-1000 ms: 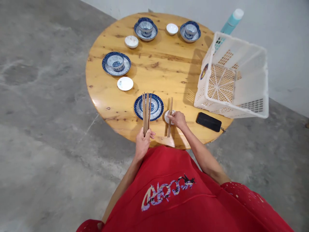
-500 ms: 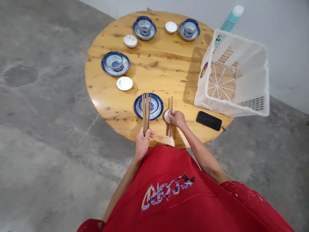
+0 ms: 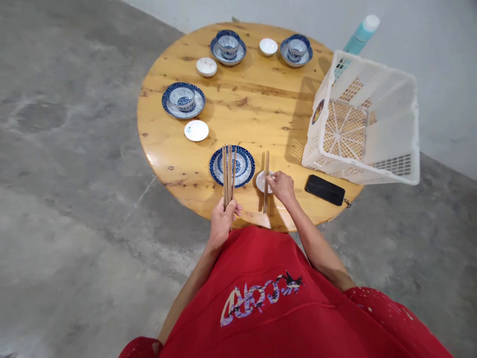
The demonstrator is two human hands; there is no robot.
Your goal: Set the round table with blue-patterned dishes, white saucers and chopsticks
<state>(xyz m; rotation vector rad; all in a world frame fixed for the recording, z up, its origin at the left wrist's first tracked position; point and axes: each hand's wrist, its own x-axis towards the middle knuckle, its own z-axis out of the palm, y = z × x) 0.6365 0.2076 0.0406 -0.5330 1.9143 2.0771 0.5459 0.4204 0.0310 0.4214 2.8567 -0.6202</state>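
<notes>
My left hand [image 3: 222, 219] is closed round a bundle of several wooden chopsticks [image 3: 228, 171], held upright over the near blue-and-white plate [image 3: 244, 166]. My right hand [image 3: 283, 186] rests at the near table edge with its fingertips touching a pair of chopsticks [image 3: 266, 169]. That pair lies across a small white dish [image 3: 261, 181] just right of the plate. The right hand's fingers are curled lightly toward the pair.
On the round wooden table [image 3: 253, 99] stand three blue bowls on saucers [image 3: 183, 98] [image 3: 228, 45] [image 3: 297, 49] and small white dishes [image 3: 196, 130] [image 3: 206, 66] [image 3: 268, 46]. A white plastic basket [image 3: 365, 124] sits at the right, a black phone [image 3: 324, 189] beside it, a teal bottle [image 3: 359, 35] behind.
The view has shifted slightly. My right hand has slid a little right along the pair of chopsticks on the small dish; the left hand still holds its bundle.
</notes>
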